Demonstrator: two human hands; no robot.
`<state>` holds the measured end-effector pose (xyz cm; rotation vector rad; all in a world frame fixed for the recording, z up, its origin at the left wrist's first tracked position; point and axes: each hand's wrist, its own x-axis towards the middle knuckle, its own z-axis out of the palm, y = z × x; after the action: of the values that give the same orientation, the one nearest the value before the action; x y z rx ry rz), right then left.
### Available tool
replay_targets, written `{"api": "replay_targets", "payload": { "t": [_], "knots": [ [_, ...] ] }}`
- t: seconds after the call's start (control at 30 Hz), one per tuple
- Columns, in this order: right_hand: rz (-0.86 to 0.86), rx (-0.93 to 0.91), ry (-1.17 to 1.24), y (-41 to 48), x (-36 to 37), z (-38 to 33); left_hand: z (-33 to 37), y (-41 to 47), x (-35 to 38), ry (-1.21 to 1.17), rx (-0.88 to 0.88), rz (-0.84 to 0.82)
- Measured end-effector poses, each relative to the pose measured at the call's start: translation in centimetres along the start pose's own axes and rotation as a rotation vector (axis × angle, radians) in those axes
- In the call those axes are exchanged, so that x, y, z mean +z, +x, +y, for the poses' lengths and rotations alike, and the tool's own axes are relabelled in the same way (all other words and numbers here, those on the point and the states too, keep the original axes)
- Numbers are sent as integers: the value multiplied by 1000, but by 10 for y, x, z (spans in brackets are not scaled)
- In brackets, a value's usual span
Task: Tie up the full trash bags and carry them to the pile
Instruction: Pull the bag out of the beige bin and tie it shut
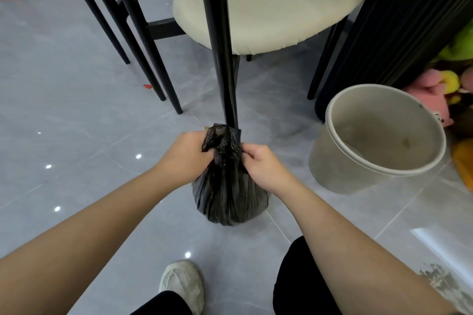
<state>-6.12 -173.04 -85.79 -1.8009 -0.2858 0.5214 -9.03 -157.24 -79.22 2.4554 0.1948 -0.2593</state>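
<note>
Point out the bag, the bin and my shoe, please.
bag [230, 199]: head view, on its bulging lower body.
bin [332, 171]: head view, on its outer wall.
shoe [181, 281]: head view, on the top of the toe.

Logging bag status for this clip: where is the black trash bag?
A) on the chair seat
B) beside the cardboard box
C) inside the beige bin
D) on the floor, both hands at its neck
D: the black trash bag stands on the floor, left hand and right hand gripping its gathered neck; the beige bin beside it holds no bag.
</note>
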Motion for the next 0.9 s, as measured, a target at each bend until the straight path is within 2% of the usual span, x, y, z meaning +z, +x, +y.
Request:
{"api": "replay_targets", "payload": {
  "t": [0.1,0.2,0.3,0.5,0.57,0.67,0.77,0.9],
  "knots": [
    [-99,18,37,-2,10,-3,10,-2,-7,-206,18,-82],
    [-235,37,78,-4,14,-10,14,1,-13,-212,57,-86],
    [-307,94,193,-8,12,-15,8,4,-16,-203,22,-36],
    [-162,234,196,-4,10,-10,-17,6,-5,-493,-206,96],
    [-120,255,222,-4,8,-8,-25,-3,-2,-482,-188,56],
    [-92,249,170,-3,7,-2,-19,-16,9,-359,-85,-92],
    [-137,261,55,-3,12,-1,-9,-10,18,-228,-18,-5],
    [-205,244,27,-5,10,-5,-5,3,9,-275,-59,17]
  ]
}}
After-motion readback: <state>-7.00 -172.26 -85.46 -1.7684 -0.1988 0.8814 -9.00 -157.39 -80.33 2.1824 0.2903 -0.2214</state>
